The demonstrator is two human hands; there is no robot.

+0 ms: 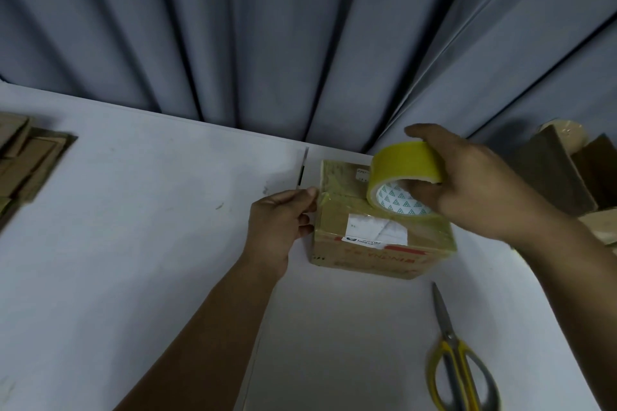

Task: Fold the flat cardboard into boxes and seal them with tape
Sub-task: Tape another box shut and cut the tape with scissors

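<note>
Right grip curls round tape roll, left grip holds box on white table by curtain.

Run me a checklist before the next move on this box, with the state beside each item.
1. Box flaps closed: ok, the top lies flat.
2. Left hand holds the box's left edge: ok.
3. Right hand grips the tape roll: ok, the roll is above the box.
4. Tape strip running from roll to box: cannot tell.
5. Scissors within reach: ok, they lie shut on the table, on the near side of the box.
</note>
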